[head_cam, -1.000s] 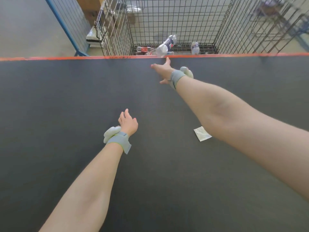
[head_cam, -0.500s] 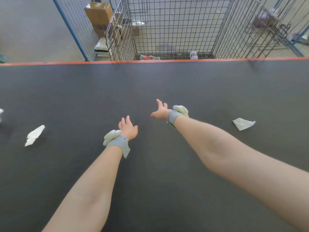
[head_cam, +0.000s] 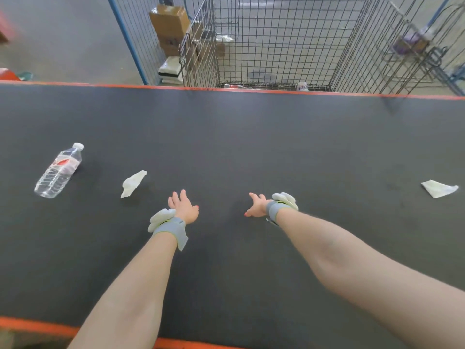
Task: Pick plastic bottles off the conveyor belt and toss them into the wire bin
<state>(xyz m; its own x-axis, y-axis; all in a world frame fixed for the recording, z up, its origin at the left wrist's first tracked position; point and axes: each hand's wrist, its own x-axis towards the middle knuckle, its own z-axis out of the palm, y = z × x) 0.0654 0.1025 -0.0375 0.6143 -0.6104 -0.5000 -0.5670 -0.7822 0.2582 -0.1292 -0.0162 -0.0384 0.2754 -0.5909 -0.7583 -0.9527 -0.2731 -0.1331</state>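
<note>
Bottle [head_cam: 58,171] — seemingly empty — left of fingers [head_cam: 182,195]

A crumpled white paper scrap [head_cam: 133,183] lies on the belt [head_cam: 251,137] toward its left end, about midway between the far and near edges. A flatter white paper piece [head_cam: 439,188] lies near the belt's right end, well apart from the first. Beyond the far edge, on the grey concrete floor [head_cam: 63,34], a brown cardboard box [head_cam: 169,23] sits on another carton, with a stack of white packs [head_cam: 171,70] at their foot. A blue fence post [head_cam: 128,41] slants just beside them. At the far right stands a wire rack [head_cam: 412,69] holding something purple [head_cam: 409,42], too blurred to tell.
</note>
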